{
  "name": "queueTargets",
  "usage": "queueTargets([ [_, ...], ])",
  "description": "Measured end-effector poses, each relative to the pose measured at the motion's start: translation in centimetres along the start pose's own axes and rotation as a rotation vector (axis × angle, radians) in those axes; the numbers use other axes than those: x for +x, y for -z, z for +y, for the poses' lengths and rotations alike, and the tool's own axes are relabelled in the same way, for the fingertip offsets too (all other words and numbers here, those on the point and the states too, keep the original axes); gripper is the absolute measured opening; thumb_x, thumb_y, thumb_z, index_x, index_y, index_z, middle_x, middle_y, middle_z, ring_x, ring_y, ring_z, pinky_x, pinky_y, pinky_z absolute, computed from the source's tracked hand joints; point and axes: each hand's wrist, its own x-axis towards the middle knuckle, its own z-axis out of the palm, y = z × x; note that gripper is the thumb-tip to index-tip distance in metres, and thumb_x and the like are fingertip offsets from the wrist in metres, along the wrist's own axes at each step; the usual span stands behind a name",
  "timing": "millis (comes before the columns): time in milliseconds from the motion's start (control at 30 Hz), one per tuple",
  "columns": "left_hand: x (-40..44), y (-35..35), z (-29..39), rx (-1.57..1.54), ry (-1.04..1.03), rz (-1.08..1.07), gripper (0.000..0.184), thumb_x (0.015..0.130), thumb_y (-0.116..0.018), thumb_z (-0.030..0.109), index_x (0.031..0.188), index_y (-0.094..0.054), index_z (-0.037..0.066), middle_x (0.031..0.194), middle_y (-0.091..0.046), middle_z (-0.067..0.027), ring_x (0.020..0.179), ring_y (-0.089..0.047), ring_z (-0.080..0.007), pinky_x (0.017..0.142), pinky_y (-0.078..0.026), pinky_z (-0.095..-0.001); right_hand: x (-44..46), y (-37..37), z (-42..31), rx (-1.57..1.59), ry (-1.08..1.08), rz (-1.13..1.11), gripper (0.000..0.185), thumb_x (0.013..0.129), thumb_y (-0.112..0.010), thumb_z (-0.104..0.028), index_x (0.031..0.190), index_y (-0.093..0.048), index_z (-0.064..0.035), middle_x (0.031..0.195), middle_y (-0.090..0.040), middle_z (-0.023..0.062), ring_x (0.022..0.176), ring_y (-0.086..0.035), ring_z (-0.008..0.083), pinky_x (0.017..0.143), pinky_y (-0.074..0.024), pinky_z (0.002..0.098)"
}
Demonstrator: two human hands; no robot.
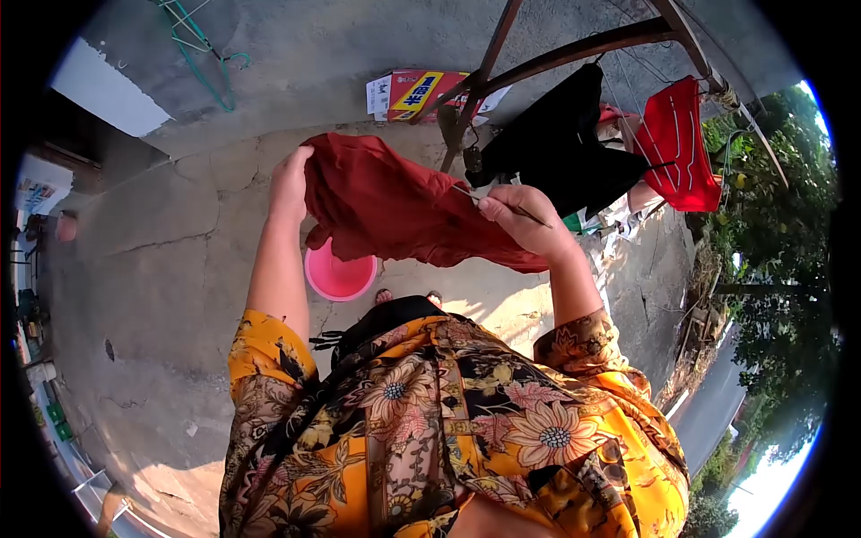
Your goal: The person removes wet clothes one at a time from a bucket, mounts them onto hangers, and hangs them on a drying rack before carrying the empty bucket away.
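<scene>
A dark red cloth (404,202) is stretched between my two hands, its folds hanging down. My left hand (291,179) is closed on the cloth's upper left corner. At the cloth's right side, my right hand (522,215) is closed around a thin hanger (529,214), whose far end goes in at the cloth's edge. Whether the right fingers also pinch the cloth is hidden. Below the cloth, a pink basin (341,276) stands on the concrete ground, partly covered by it.
A brown frame (574,61) stands ahead, with a black garment (569,134) and a red garment (679,143) hanging at the right. Behind is a red and yellow box (421,94) by the wall. Green hangers (211,67) hang upper left.
</scene>
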Motion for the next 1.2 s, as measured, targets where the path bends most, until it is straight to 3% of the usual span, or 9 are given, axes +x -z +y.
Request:
queueTargets([
  [100, 0.7, 0.7, 0.4, 0.038, -0.041, 0.037, 0.03, 0.09, -0.057, 0.027, 0.095, -0.067, -0.001, 0.093, -0.066, -0.0052, 0.085, -0.061, -0.015, 0.075, -0.049, -0.0309, 1.5, 0.9, -2.6, -0.015, 0.084, -0.064, 0.029, 0.096, -0.062, -0.022, 0.081, -0.061, 0.0028, 0.065, -0.052, 0.0097, 0.06, -0.048, 0.0188, 0.057, -0.0403, 0.032],
  [467, 1.5, 1.1, 1.5, 0.248, -0.012, 0.087, 0.046, 0.088, -0.062, 0.033, 0.108, -0.065, -0.008, 0.106, -0.067, -0.0101, 0.096, -0.061, -0.0178, 0.085, -0.047, -0.0306, 4.2, 1.0, -2.8, -0.008, -0.069, -0.047, 0.035, 0.099, -0.058, -0.029, 0.077, -0.06, -0.0016, 0.065, -0.048, -0.0024, 0.063, -0.042, 0.0078, 0.057, -0.0367, 0.0243],
  [833, 4.3, -0.1, 3.1, 0.113, -0.039, 0.107, 0.038, 0.09, -0.06, 0.03, 0.105, -0.067, -0.004, 0.101, -0.067, -0.009, 0.095, -0.061, -0.0165, 0.085, -0.046, -0.0294, 4.1, 1.4, -6.5, 0.07, -0.168, -0.049, 0.035, 0.1, -0.056, -0.027, 0.075, -0.06, -0.0021, 0.06, -0.048, -0.0022, 0.056, -0.043, 0.0066, 0.05, -0.035, 0.023],
  [933, 6.1, 0.5, 2.5, 0.394, -0.356, 0.057, 0.029, 0.09, -0.059, 0.016, 0.117, -0.061, 0.005, 0.115, -0.062, -0.0104, 0.11, -0.057, -0.016, 0.092, -0.044, -0.0297, 4.4, 0.1, -7.4, -0.078, -0.111, 0.14, 0.034, 0.099, -0.057, -0.026, 0.076, -0.06, -0.0021, 0.06, -0.049, -0.002, 0.054, -0.043, 0.0061, 0.049, -0.034, 0.0227],
  [1033, 3.8, -0.1, 3.4, 0.42, -0.423, 0.044, 0.038, 0.093, -0.056, 0.014, 0.129, -0.053, 0.005, 0.125, -0.056, -0.009, 0.115, -0.052, -0.0153, 0.1, -0.04, -0.0299, 4.4, -0.5, -9.2, -0.15, -0.054, 0.204, 0.033, 0.1, -0.056, -0.025, 0.077, -0.061, -0.0018, 0.061, -0.049, -0.0022, 0.054, -0.042, 0.0059, 0.05, -0.0351, 0.0228],
  [1067, 3.0, 0.0, 3.1, 0.365, -0.426, 0.044, 0.035, 0.093, -0.056, 0.013, 0.126, -0.055, 0.004, 0.123, -0.057, -0.0089, 0.115, -0.053, -0.0161, 0.101, -0.04, -0.031, 4.2, -0.7, -10.0, -0.222, 0.016, 0.219, 0.031, 0.1, -0.056, -0.022, 0.077, -0.062, -0.0021, 0.061, -0.049, -0.0017, 0.056, -0.043, 0.0057, 0.052, -0.0353, 0.0227],
  [1100, 2.6, 0.4, 2.5, 0.366, -0.423, 0.049, 0.035, 0.093, -0.056, 0.013, 0.126, -0.055, 0.004, 0.123, -0.057, -0.0089, 0.115, -0.053, -0.0161, 0.101, -0.04, -0.031, 4.0, -0.2, -11.0, -0.146, -0.028, 0.199, 0.022, 0.095, -0.061, -0.015, 0.081, -0.062, 0.0029, 0.067, -0.058, 0.0088, 0.062, -0.053, 0.0151, 0.059, -0.0442, 0.0283],
  [1167, 1.6, 1.1, 0.4, 0.268, -0.268, 0.009, 0.031, 0.094, -0.057, 0.013, 0.123, -0.058, 0.004, 0.121, -0.059, -0.0086, 0.114, -0.054, -0.0165, 0.1, -0.041, -0.0309, 5.0, 0.0, -8.6, -0.199, -0.205, 0.155, 0.023, 0.095, -0.061, -0.016, 0.082, -0.062, 0.0023, 0.067, -0.057, 0.0095, 0.061, -0.052, 0.016, 0.059, -0.0438, 0.0295],
  [1200, 1.2, 1.4, -1.1, 0.258, -0.216, -0.029, 0.029, 0.094, -0.058, 0.014, 0.121, -0.059, 0.004, 0.12, -0.06, -0.0084, 0.113, -0.055, -0.0164, 0.1, -0.041, -0.0305, 4.8, -0.1, -3.4, -0.178, -0.116, 0.135, 0.023, 0.095, -0.061, -0.018, 0.083, -0.062, 0.0017, 0.066, -0.056, 0.0087, 0.06, -0.049, 0.0144, 0.058, -0.0428, 0.0292],
])
